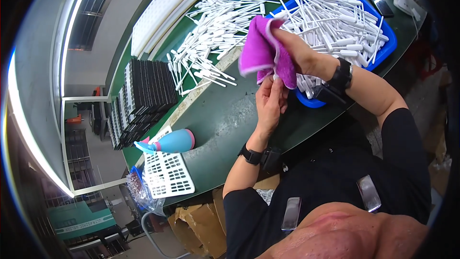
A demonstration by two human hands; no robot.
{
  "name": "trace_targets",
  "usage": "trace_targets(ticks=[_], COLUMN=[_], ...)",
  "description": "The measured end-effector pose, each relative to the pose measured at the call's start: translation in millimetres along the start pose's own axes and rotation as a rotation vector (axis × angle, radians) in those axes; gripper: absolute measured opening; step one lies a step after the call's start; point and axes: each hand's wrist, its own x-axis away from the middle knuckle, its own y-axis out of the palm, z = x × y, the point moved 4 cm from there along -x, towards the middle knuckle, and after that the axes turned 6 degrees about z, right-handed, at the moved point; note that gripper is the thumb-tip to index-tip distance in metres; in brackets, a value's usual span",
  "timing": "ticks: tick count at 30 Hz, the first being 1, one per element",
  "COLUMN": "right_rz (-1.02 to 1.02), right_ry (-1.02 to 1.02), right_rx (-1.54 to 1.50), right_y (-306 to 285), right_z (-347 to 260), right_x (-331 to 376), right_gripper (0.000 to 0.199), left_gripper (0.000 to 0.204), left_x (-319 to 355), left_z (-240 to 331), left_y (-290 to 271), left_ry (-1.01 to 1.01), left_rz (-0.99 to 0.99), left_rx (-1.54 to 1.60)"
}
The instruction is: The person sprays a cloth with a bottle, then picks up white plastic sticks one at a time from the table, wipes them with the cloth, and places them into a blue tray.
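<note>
Purple cloth [262, 50] wraps your right hand [297, 50] above the desk [225, 115]; left hand [270, 100] fingers pinch a white stick [276, 73] beneath it for wiping.

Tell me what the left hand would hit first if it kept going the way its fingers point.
The left hand points up at the purple cloth held by the right hand; it would likely meet that cloth first, with the white sticks beyond.

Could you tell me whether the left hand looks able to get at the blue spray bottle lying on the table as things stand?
Probably yes. The bottle lies on the table to the left hand's own side, with bare surface between them. That hand would first have to let go of the small white piece it pinches under the purple cloth.
</note>
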Motion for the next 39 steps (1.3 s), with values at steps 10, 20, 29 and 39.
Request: trace_targets(ticks=[10,20,29,39], right_rz=[0.122,-0.079,-0.496,-0.509], right_ry=[-0.073,-0.469,-0.012,-0.144], right_rx=[0.467,0.657,0.661,0.805], right_y=[-0.3,13.4,26.8,32.6], right_z=[6.1,16.5,16.8,23.4], right_x=[-2.9,-2.9,16.0,19.3], right_gripper=[0.037,0.034,0.033,0.031], left_gripper=[0.021,0.027,0.036,0.031], left_x=[2.4,0.4,3.7,9.2], left_z=[2.9,13.1,61.2,78.8], left_y=[1.8,-4.7,-40.3,-47.3], left_ry=[0.099,-0.056,0.572,0.404], left_rz=[0.091,0.002,0.299,0.414], left_rx=[-0.318,0.296,-0.242,0.170])
